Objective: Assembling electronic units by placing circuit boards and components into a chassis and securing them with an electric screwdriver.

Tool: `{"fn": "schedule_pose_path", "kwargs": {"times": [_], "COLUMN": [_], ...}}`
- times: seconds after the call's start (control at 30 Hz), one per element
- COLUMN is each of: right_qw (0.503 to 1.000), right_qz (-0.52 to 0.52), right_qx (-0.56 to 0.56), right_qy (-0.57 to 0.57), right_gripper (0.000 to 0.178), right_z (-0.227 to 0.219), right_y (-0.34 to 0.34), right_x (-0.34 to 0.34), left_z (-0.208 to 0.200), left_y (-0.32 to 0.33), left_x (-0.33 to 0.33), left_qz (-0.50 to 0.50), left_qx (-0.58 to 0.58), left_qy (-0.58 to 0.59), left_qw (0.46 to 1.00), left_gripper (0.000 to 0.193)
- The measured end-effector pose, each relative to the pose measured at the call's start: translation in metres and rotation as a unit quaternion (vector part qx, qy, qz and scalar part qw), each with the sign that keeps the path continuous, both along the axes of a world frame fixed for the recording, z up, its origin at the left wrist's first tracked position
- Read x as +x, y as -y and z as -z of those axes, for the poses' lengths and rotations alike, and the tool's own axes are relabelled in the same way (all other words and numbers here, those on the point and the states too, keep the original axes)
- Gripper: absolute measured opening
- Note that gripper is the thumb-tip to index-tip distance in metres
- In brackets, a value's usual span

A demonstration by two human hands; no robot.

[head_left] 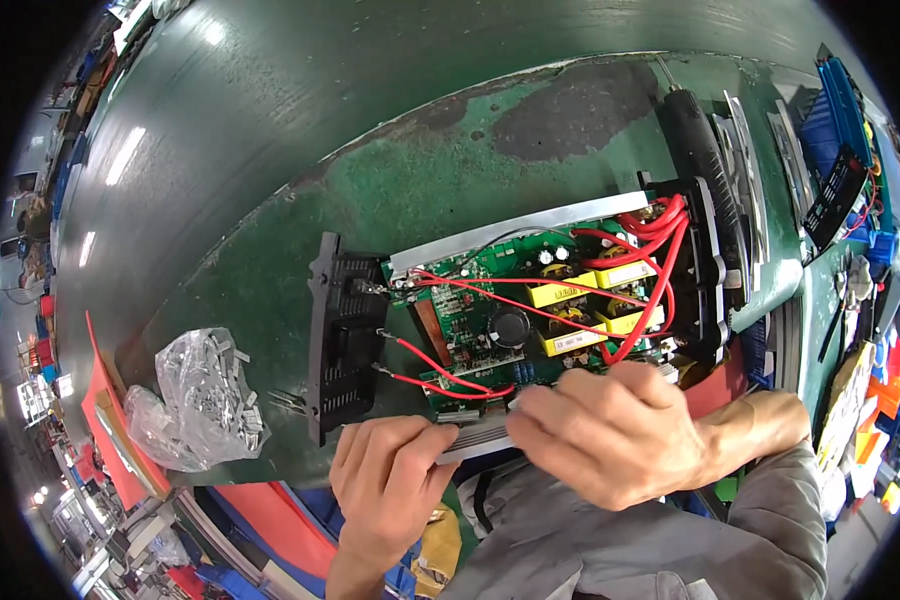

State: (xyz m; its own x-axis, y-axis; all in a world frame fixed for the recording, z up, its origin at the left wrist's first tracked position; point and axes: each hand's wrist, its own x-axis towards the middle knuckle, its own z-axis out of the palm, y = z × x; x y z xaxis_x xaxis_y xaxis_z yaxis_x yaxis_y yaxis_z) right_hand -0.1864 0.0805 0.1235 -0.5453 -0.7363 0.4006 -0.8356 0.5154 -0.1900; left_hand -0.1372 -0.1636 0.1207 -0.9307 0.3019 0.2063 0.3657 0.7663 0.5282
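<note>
In front of me lies an opened electronic unit with a green circuit board [460, 340], yellow-wrapped transformers [562, 291] and thick red wires [660, 310]. A black slotted end panel [342, 340] stands at its left, joined by red wires, and another black end panel [708, 270] at its right. Along the near edge runs a grey ribbed metal heat sink [478, 440]. My left hand [390, 485] is closed round its left end. My right hand [610, 435] has its fingers curled at the board's near edge, beside the heat sink; its fingertips are partly hidden.
A clear plastic bag of small metal parts [208, 400] lies at the left, next to red sheets [115, 430]. Beyond the right panel lie a black screwdriver [698, 140] and long metal strips [742, 190]. Blue bins [840, 120] stand far right.
</note>
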Motion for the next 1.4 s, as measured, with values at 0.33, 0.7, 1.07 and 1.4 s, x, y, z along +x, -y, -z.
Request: {"fn": "schedule_pose_path", "kwargs": {"times": [0.33, 0.7, 1.07, 1.4], "right_qw": [0.989, 0.990, 0.999, 0.999], "right_qz": [-0.009, -0.041, 0.033, 0.040], "right_qx": [-0.041, -0.085, -0.009, 0.009], "right_qy": [0.141, 0.105, 0.015, 0.034], "right_gripper": [0.027, 0.027, 0.017, 0.026], "right_z": [0.013, 0.002, 0.014, 0.011], "right_y": [0.030, -0.007, -0.007, -0.006], "right_x": [-0.015, -0.009, 0.004, -0.002], "left_z": [0.004, 0.010, 0.004, 0.011], "left_y": [-0.003, -0.002, -0.005, -0.009], "left_x": [0.005, -0.004, 0.001, -0.005], "left_qz": [-0.023, 0.043, 0.020, 0.033], "left_qx": [-0.025, -0.082, -0.075, -0.083], "left_qy": [-0.025, -0.044, -0.035, -0.073], "left_qw": [0.999, 0.995, 0.996, 0.993], "left_gripper": [0.046, 0.040, 0.036, 0.032]}}
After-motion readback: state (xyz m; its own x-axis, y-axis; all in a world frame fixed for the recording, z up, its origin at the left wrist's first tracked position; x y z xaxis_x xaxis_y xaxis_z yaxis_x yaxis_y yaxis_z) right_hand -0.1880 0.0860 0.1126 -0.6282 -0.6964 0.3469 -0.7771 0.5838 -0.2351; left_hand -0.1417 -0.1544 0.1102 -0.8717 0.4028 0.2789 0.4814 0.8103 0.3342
